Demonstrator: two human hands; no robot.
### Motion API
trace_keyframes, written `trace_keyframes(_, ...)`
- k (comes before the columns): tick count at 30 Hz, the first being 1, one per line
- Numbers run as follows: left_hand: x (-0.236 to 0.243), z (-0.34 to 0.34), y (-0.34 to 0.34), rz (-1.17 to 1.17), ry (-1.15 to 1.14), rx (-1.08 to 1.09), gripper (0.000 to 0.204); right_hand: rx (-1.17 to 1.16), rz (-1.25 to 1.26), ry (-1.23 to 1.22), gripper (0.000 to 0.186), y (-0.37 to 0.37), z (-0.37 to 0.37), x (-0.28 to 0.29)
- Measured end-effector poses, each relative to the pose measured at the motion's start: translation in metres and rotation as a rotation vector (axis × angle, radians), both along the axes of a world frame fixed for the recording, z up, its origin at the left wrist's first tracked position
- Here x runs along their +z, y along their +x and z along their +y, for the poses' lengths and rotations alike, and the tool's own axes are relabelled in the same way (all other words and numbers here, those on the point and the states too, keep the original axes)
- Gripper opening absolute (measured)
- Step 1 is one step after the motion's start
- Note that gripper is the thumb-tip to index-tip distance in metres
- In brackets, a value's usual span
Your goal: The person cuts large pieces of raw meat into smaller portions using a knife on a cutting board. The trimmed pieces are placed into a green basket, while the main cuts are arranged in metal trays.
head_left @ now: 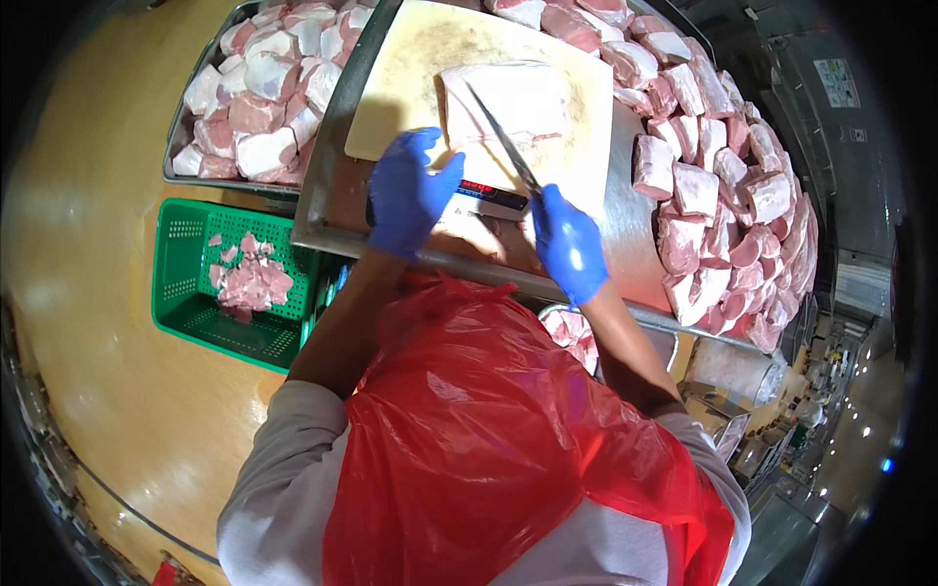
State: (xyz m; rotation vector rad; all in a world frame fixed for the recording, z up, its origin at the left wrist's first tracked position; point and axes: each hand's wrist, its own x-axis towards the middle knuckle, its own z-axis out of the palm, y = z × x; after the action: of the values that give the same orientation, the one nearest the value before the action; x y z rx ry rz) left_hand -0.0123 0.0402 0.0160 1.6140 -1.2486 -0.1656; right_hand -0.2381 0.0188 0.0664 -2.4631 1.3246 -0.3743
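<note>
My right hand, in a blue glove, is closed round the handle of a long knife. The blade points up and to the left, over a pale slab of meat with a white fatty top. That slab lies on a worn, cream-coloured cutting board. Beside the slab's lower left corner is my left hand, also blue-gloved, with its fingers apart and nothing in them. Between my hands, at the board's near edge, sits a dark strip with red markings. Pale meat pieces lie just below it.
Cut meat chunks are heaped on the steel table at the right. A metal tub of meat chunks stands at the upper left. Below it, a green perforated crate holds small trimmings. Another meat container is partly hidden near my apron.
</note>
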Motion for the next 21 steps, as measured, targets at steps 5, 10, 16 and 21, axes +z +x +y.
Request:
trace_keyframes(5, -0.012, -0.022, -0.015, -0.041, 0.091, 0.072, 0.013, 0.148, 0.02, -0.109, 0.014, 0.071, -0.041, 0.001)
trace_keyframes(10, -0.021, -0.018, -0.017, -0.081, 0.085, 0.085, 0.014, 0.188, 0.306, 0.037, 0.02, 0.076, -0.048, 0.013)
trace_keyframes(16, -0.026, -0.007, -0.013, -0.164, 0.043, 0.16, 0.008, 0.248, 0.652, 0.091, 0.022, -0.067, -0.029, 0.037)
trace_keyframes(21, -0.002, 0.004, -0.026, -0.082, -0.185, 0.121, 0.014, 0.129, 0.376, -0.002, 0.015, -0.087, -0.023, 0.049)
